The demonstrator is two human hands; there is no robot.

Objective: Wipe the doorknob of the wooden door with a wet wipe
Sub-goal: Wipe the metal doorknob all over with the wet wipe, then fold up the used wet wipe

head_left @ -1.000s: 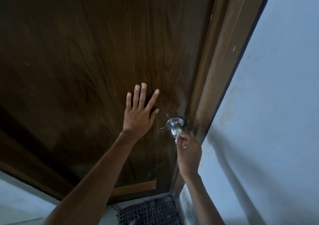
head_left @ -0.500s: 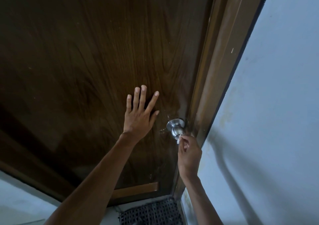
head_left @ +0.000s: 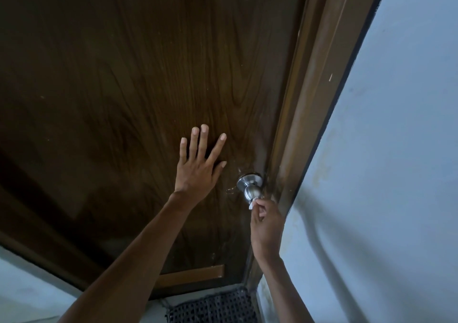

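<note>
Left hand (head_left: 198, 171) flat against dark wooden door (head_left: 124, 87), centre of frame, fingers spread apart. Right hand (head_left: 266, 226) lower right of centre, fingertips pinched together on small white wet wipe (head_left: 251, 205), pressed to underside of silver doorknob (head_left: 250, 186) beside brown door frame (head_left: 314, 104). Black perforated mat (head_left: 213, 308) at bottom edge.

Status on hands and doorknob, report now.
Left hand flat on door. Right hand pinching wet wipe against doorknob. Nothing in the way.
</note>
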